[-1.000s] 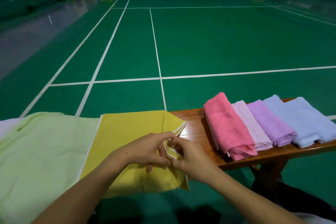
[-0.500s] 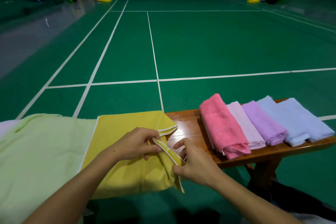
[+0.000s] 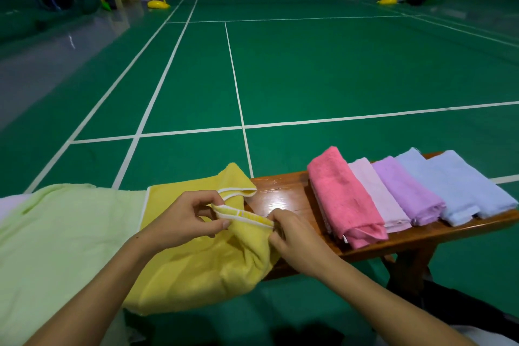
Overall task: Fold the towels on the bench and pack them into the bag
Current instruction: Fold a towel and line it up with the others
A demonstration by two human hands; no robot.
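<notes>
Your left hand point(image 3: 186, 220) and right hand point(image 3: 292, 234) each pinched the white-piped edge of the yellow towel point(image 3: 202, 258), fingers curled round it, likely to stretch that edge taut before folding. The towel lay on the near left of the bench point(image 3: 283, 194), its near part hanging off the front. A pale green towel point(image 3: 61, 233) sprawled further left, unfolded. To the right, 5 folded towels point(image 3: 407, 194) sat side by side, probably staged for packing. No bag was visible, and the bench's left end was hidden under cloth.
</notes>
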